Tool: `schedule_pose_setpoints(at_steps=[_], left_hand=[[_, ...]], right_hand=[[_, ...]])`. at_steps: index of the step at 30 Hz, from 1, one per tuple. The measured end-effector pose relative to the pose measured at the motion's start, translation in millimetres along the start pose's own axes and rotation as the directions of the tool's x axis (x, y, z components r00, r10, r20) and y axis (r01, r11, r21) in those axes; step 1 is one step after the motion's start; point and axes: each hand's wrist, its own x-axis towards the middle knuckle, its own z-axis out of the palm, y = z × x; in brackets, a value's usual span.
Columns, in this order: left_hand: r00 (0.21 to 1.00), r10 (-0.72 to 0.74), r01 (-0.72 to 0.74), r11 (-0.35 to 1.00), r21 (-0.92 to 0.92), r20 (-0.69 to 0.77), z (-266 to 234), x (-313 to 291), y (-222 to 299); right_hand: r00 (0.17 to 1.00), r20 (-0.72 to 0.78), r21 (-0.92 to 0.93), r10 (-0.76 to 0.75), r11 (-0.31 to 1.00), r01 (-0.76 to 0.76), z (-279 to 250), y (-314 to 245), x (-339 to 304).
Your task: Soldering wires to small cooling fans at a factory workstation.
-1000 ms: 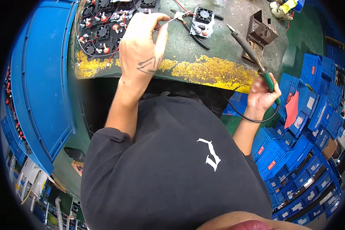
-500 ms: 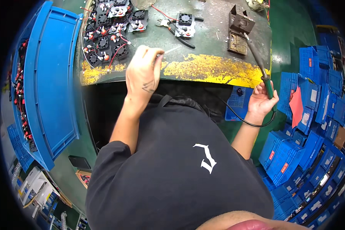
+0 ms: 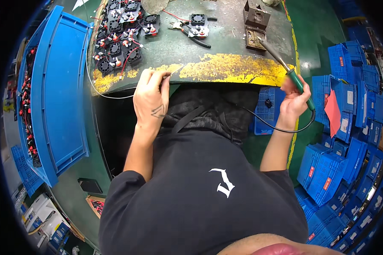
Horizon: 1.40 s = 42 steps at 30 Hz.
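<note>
My right hand [image 3: 294,98] is wrapped round the green handle of a soldering iron [image 3: 303,87]. Its metal shaft slants up and left, with the tip at the shallow tray [image 3: 256,39] of a rusty iron stand [image 3: 256,17]; contact cannot be made out. In front of the bench's yellow edge, my left hand [image 3: 151,91] pinches thin silvery solder wire [image 3: 177,69]. A short end points to the upper right; the rest loops away left past the bench corner. Farther up lies a small board with a black fan [image 3: 197,19], beside pliers [image 3: 198,41] with black handles.
Several black fan assemblies [image 3: 115,47] with red wires crowd the bench's left part. A tall blue bin [image 3: 66,93] stands left of the bench [image 3: 225,46]. Blue crates [image 3: 319,174] are stacked at right. The iron's black cord [image 3: 276,128] hangs below my right hand.
My left hand has drawn back toward me with the solder wire, its fingers now at the bench edge. The soldering iron's tip has shifted left over the stand's tray. The view has shifted slightly.
</note>
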Motion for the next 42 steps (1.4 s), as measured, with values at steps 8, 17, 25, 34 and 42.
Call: schedule_pose_setpoints(at_steps=[8, 17, 25, 34, 42], left_hand=[[1.000, -0.004, 0.004, 1.000, -0.030, -0.014, -11, -2, -8], [0.997, -0.060, 0.057, 0.996, -0.067, -0.043, -8, 19, -9], [0.999, -0.036, 0.035, 0.998, -0.044, -0.016, 5, 28, -8], [1.000, -0.024, 0.024, 0.998, -0.064, -0.013, 17, 36, -8], [0.999, -0.033, 0.033, 0.996, -0.086, -0.006, 20, 33, -7]], right_hand=[[0.999, -0.001, -0.012, 0.041, 0.999, -0.041, 9, 8, 17], [0.997, -0.028, -0.094, 0.066, 0.993, -0.069, 10, -4, 23], [0.994, 0.079, -0.260, -0.069, 0.962, 0.088, 2, -17, 17], [0.956, 0.200, -0.323, -0.215, 0.907, 0.271, 7, -38, -7], [0.906, 0.288, -0.306, -0.311, 0.867, 0.394, 24, -32, -10]])
